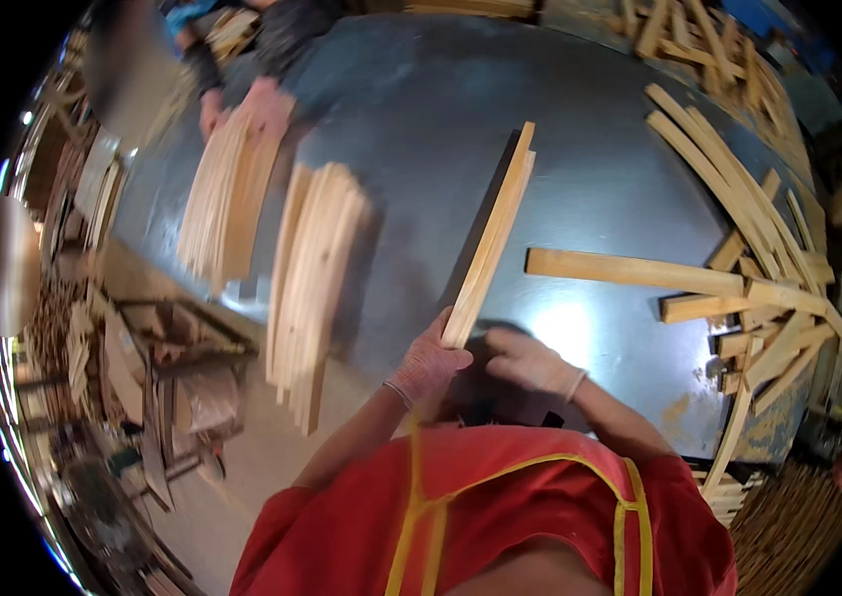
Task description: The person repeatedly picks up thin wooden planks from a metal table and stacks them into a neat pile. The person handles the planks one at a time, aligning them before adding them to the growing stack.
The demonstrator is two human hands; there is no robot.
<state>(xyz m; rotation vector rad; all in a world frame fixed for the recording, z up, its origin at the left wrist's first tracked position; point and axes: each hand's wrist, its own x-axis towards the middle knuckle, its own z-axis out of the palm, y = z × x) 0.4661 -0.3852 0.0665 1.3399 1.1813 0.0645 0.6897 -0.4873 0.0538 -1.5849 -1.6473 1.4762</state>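
My gloved left hand [429,360] is closed round the near end of a few wooden slats [492,233], which point away from me over the dark metal table [401,109]. Just right of that end, my gloved right hand [532,364] is apart from the slats and blurred by motion, so its fingers are hard to read. To the left, a stack of slats [317,283] lies with its near end past the table's edge. Beyond it, a co-worker's hands [260,107] touch the far end of another slat stack [227,199].
A loose heap of slats [778,298] covers the table's right side, with one slat [630,269] reaching toward the middle. More wood pieces [704,50] lie at the far right. Below left stands a rack [178,387] on the floor. Sticks [798,536] are piled at lower right.
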